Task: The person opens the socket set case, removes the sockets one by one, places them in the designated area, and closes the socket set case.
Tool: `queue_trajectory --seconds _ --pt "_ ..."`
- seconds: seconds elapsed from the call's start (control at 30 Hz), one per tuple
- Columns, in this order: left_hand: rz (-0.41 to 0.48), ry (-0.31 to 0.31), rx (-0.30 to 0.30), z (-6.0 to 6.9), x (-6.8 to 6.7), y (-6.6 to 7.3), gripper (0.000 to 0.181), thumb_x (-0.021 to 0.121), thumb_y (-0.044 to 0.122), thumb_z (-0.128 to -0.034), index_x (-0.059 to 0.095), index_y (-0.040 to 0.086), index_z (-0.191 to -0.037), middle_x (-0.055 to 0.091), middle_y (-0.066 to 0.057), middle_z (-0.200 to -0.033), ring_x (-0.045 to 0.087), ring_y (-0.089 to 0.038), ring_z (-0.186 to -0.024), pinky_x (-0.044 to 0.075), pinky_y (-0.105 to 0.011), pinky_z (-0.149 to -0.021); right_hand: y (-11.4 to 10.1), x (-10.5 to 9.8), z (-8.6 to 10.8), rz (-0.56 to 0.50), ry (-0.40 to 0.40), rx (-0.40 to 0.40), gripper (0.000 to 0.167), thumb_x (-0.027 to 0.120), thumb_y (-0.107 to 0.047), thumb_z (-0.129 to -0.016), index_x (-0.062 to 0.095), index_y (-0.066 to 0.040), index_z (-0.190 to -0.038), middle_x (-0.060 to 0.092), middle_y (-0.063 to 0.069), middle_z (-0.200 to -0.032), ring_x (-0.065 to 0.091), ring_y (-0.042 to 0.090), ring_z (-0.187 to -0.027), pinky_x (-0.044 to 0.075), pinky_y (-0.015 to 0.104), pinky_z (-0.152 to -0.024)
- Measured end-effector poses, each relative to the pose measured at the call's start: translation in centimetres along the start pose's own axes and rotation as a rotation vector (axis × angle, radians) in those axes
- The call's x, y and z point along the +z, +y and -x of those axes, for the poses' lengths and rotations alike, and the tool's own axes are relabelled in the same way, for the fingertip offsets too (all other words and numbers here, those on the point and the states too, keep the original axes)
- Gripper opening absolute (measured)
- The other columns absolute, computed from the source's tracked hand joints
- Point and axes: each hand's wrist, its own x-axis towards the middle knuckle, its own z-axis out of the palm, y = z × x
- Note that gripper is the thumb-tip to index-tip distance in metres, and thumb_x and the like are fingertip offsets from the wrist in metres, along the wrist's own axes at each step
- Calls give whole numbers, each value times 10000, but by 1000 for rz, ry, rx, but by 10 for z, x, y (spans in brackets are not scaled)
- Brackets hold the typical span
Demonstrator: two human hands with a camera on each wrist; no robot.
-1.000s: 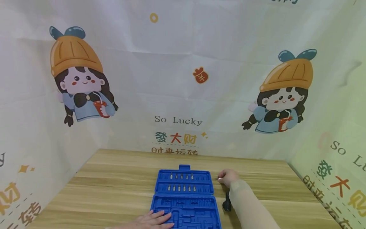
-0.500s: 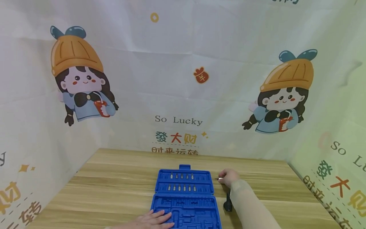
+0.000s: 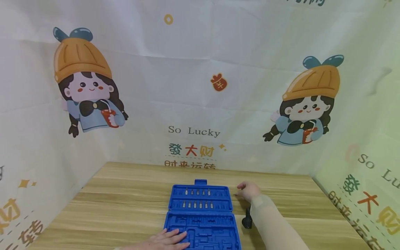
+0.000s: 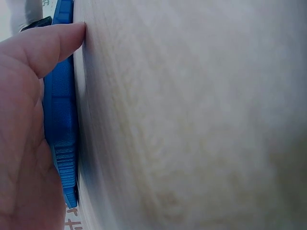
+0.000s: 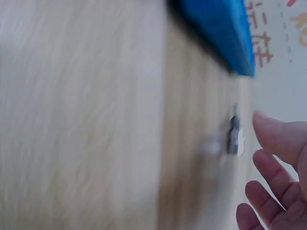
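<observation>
While right hand (image 3: 251, 191) hovers, bit (image 5: 233, 137) looks metallic grey (slender-tipped).

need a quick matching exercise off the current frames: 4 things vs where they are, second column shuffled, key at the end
1. Left hand
2. Seated bits
3. Loose bit
4. Black object

A. Beside the right sleeve
B. In the far half of the blue case
C. Fingers over the case's near half
D. Between the case and the right hand

Pairs: 1-C, 2-B, 3-D, 4-A
</observation>
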Motion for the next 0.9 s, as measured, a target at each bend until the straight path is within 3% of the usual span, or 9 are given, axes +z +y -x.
queue_trajectory --seconds 0.3,0.53,0.67,0.9 --pt "-14 -34 -21 -1 -3 -1 585 408 474 -1005 306 227 -1525 301 -64 -1551 283 -255 -1414 356 -484 -1057 -34 17 3 -84 -12 -66 240 685 -82 -878 675 19 -1096 632 183 -1110 609 292 -952 518 435 -782" --pt "12 -58 -59 -5 -2 -2 564 400 477 -1005 312 268 -1521 296 -37 -1555 272 -238 -1419 348 -496 -1059 -51 45 8 -134 -19 -28 193 709 -139 -876 694 -39 -1039 658 82 -1008 602 254 -930 486 469 -853" --pt "2 -40 -75 -6 -1 -1 555 408 478 -1000 332 282 -1514 314 -25 -1550 293 -238 -1413 364 -509 -1040 -54 57 11 -84 -21 -35 147 734 -183 -857 706 -77 -955 663 43 -934 603 220 -857 484 466 -825" --pt "14 -25 -67 -4 0 -1 552 396 484 -1003 324 292 -1515 312 -16 -1553 294 -235 -1414 374 -520 -1026 -55 69 16 64 15 -56 138 752 -278 -837 736 -153 -893 685 21 -971 572 308 -994 258 603 -979"
